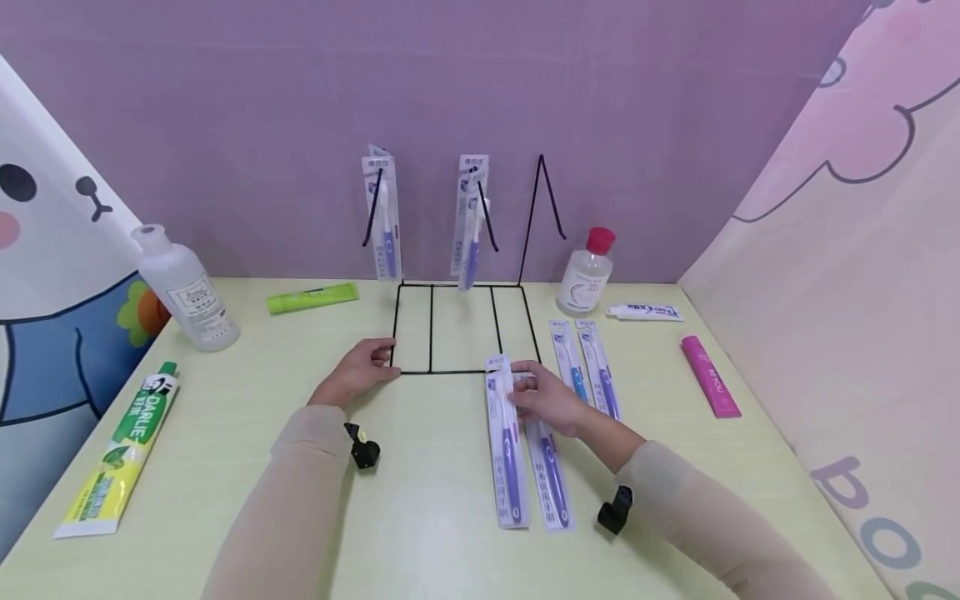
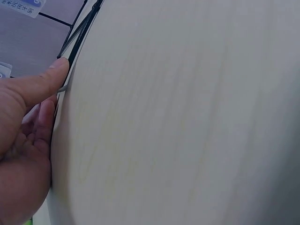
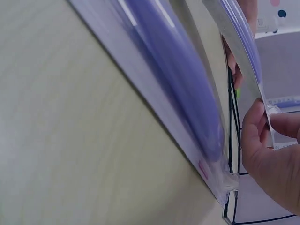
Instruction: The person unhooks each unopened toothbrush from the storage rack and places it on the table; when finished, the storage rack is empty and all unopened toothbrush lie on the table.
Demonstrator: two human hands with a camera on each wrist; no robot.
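Observation:
My right hand (image 1: 546,398) pinches a packaged toothbrush (image 1: 507,454) with a purple handle near its upper end. In the right wrist view, thumb and fingers grip the edge of this toothbrush pack (image 3: 243,44). Another packaged toothbrush (image 1: 553,483) lies just right of it, partly behind the hand. At the front left corner of a black wire rack (image 1: 450,372), my left hand (image 1: 358,371) holds the frame; its thumb (image 2: 51,77) presses the wire in the left wrist view. Toothbrush packs hang on the rack's left hook (image 1: 383,221) and middle hook (image 1: 471,225); the right hook (image 1: 542,192) is bare.
Two more toothbrush packs (image 1: 587,367) lie right of the rack. Behind them stand a red-capped bottle (image 1: 585,279) and a small white tube (image 1: 647,312); a pink tube (image 1: 710,377) lies farther right. Leftward are a green tube (image 1: 313,298), white bottle (image 1: 187,292) and large toothpaste tube (image 1: 123,454).

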